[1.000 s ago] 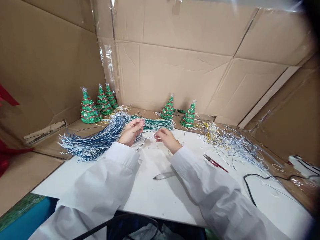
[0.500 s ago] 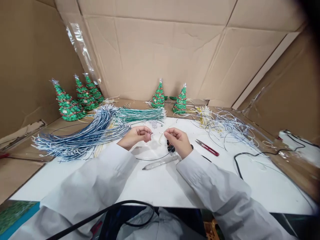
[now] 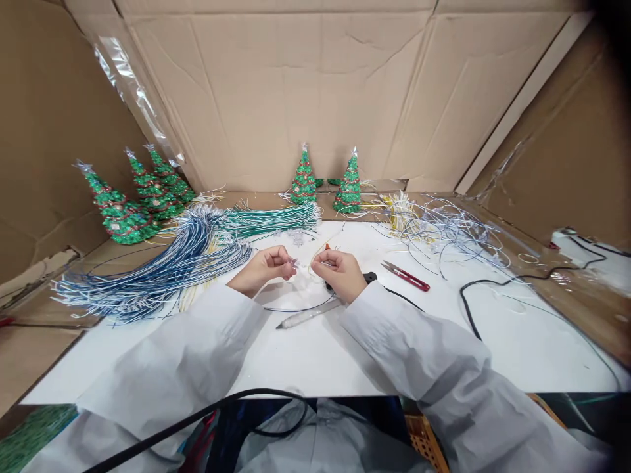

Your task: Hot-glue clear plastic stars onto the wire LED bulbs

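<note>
Above the white tabletop (image 3: 276, 368), my left hand (image 3: 261, 270) pinches a small clear, shiny piece (image 3: 296, 263) between thumb and fingertips; its exact shape is too small to tell. Close to its right, my right hand (image 3: 341, 272) has thumb and forefinger pressed on a thin pale-yellow wire (image 3: 309, 267). The wire's end points at the clear piece, and whether they touch cannot be made out. Partly hidden under my right hand lies a black tool (image 3: 369, 277) with an orange tip. A translucent pen-like tube (image 3: 305, 318) rests below my hands.
Red-handled thread snips (image 3: 407, 276) lie to the right. Blue-and-white wires (image 3: 148, 279) and green-and-white wires (image 3: 271, 220) are bundled at left and back. Loose wires (image 3: 448, 233) tangle at back right. Green Christmas trees (image 3: 349, 184) stand along the cardboard wall (image 3: 276, 85). A black cable (image 3: 466, 309) curves at right.
My right hand has moved closer to my left, narrowing the gap between wire and clear piece. The orange tip now shows behind my right hand. The camera view has shifted slightly.
</note>
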Demonstrator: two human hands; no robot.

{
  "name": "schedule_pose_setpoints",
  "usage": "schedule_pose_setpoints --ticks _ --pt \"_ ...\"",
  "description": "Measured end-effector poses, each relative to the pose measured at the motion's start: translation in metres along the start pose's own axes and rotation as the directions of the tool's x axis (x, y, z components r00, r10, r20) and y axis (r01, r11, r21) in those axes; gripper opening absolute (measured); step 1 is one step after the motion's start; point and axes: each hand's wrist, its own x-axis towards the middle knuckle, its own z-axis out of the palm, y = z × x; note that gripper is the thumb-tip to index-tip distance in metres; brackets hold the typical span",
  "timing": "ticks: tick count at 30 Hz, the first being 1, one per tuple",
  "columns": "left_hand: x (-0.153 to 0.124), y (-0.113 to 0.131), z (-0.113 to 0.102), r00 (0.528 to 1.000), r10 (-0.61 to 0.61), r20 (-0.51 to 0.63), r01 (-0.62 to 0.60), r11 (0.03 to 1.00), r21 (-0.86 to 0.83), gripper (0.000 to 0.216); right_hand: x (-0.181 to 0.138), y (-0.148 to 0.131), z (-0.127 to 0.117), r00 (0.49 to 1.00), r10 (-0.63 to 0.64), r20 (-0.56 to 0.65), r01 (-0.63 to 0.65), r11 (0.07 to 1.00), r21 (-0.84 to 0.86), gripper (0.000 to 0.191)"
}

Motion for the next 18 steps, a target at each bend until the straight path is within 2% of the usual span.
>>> schedule_pose_setpoints --ticks 7,18 --pt "-0.0001 0.0 -0.0008 1.0 0.024 0.015 -0.024 1.0 0.01 0.039 -0.0008 -0.0016 0.0003 1.0 0.017 -0.026 -0.017 1.0 0.02 0.021" --pt "-0.0002 -0.0047 0.0015 0.999 0.003 0.046 -0.003 1.0 0.009 0.035 -0.0019 0.0004 -0.0001 1.0 -0.007 0.029 0.007 1.0 0.0 0.022"
